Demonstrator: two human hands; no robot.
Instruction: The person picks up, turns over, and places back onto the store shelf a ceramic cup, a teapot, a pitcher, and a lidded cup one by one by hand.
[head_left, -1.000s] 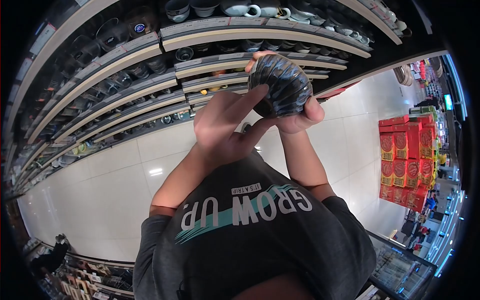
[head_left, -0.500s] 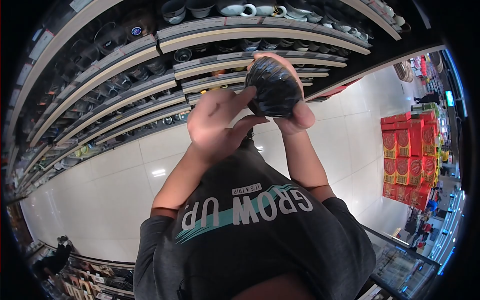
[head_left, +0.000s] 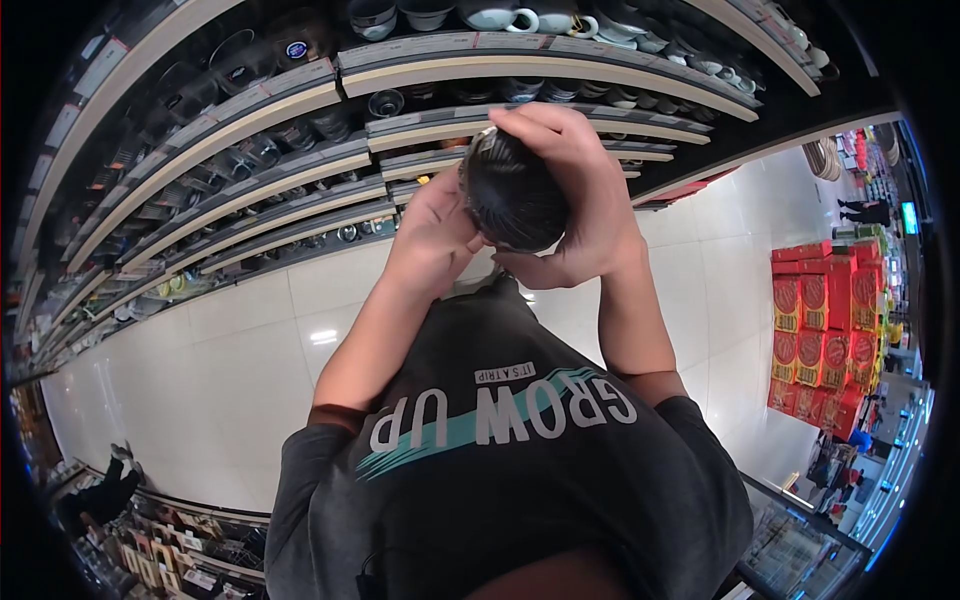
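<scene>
A dark, glossy ribbed bowl [head_left: 515,190] is held up in front of my chest, near the shelves. My left hand [head_left: 432,232] grips its left edge, with some fingers hidden behind it. Around the right side curves my right hand [head_left: 588,200], its fingers over the top and its thumb below. The ridged dark surface faces me. Whether this is the inside or the underside, I cannot tell.
Shelves [head_left: 560,70] of bowls, glasses and white cups [head_left: 497,18] run across the top and left. Red boxes [head_left: 815,330] are stacked at the right on the pale tiled floor [head_left: 230,350]. A dark-clothed person [head_left: 865,211] is far right. Another rack [head_left: 190,550] stands lower left.
The bowl has turned and moved slightly left and down. My right hand has shifted from behind it to around its right side; my left hand has moved onto its left edge.
</scene>
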